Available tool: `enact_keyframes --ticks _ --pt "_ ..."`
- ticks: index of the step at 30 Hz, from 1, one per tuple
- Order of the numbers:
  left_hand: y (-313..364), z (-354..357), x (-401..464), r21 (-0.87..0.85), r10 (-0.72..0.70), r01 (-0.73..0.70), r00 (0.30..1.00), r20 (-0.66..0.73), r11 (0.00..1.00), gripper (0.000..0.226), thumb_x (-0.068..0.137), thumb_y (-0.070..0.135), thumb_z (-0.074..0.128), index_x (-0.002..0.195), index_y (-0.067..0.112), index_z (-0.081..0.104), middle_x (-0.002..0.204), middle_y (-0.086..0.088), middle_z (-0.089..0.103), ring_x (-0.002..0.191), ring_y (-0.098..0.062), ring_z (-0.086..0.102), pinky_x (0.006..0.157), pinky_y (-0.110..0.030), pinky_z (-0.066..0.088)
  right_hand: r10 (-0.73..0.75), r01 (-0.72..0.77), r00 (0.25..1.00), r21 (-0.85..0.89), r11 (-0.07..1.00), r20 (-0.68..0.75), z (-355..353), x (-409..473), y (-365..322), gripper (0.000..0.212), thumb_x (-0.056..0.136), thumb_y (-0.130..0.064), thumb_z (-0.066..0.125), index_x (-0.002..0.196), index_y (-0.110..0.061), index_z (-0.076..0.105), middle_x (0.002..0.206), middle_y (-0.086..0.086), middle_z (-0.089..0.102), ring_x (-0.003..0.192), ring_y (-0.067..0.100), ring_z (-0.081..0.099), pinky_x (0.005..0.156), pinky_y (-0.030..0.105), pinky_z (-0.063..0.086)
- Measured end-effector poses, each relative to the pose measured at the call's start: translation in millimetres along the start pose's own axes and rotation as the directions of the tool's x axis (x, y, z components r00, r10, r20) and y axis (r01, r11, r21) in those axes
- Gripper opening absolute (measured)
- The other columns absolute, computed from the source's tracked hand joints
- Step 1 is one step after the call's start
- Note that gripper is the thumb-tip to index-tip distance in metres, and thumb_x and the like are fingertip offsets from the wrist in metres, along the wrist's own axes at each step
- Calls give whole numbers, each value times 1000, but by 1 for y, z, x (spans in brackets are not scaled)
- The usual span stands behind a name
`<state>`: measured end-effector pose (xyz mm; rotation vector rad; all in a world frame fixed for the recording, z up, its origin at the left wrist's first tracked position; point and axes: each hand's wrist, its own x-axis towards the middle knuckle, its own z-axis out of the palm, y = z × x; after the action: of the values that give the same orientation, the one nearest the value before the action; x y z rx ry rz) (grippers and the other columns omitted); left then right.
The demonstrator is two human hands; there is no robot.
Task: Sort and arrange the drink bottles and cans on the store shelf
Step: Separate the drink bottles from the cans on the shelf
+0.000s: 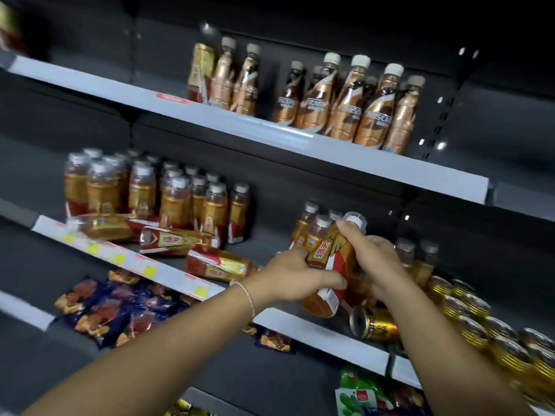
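Head view: both hands hold one amber drink bottle, tilted, above the middle shelf. The left hand wraps its lower body, thumb across the label. The right hand curls round the upper part, fingertips near the cap. A gold can lies on its side just below.

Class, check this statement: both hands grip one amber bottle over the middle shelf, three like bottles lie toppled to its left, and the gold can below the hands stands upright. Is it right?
Not quite. The head view shows the gold can lying on its side, not upright. The rest holds: the left hand and right hand grip one amber bottle, with three toppled bottles to its left.
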<state>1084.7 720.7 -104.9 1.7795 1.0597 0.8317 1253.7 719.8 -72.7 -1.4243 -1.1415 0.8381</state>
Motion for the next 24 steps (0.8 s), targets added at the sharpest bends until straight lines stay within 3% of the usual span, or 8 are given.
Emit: enact_keyframes --ticks 4,8,14,16,19,24 --pt "-19 -44 -15 67 -50 57 993 -104 996 53 47 60 78 92 35 64 90 9 72 84 -11 70 81 -35 59 32 -28 995 -39 999 94 54 3 -4 60 62 -65 81 92 -13 75 77 3 78 71 17 76 67 33 59" --pt "-39 -80 -19 158 -66 92 985 -161 983 62 48 60 78 99 31 59 93 9 69 83 -9 67 77 -31 60 61 -54 985 -44 998 163 96 14 -8 55 66 -59 83 93 -13 72 75 2 77 68 16 76 54 26 57" --pt "-68 -118 -2 247 -41 98 973 -226 964 62 51 62 80 98 33 52 92 11 65 82 -6 63 65 -22 54 27 -13 982 -77 997 187 143 48 -11 48 67 -49 85 96 -13 71 75 1 77 73 19 76 81 43 61" --pt "-75 -128 10 242 -34 97 967 -254 965 62 52 63 78 98 35 50 92 13 63 82 -4 61 63 -20 50 12 -2 985 -57 998 174 155 65 -16 47 67 -46 86 96 -13 71 76 2 77 75 20 76 76 40 62" --pt "-85 -141 35 204 -46 102 964 -263 974 68 54 63 79 107 33 49 95 12 62 86 -6 61 67 -21 50 -31 37 985 -27 999 172 172 95 -20 44 66 -41 89 95 -12 71 73 0 77 66 14 74 55 25 55" --pt "-102 -154 81 218 -85 144 962 -258 965 58 67 56 79 111 30 52 100 12 63 92 -7 61 74 -22 49 -10 26 986 -92 995 169 189 147 -15 38 59 -44 92 76 -17 71 62 -6 73 68 12 72 65 27 55"
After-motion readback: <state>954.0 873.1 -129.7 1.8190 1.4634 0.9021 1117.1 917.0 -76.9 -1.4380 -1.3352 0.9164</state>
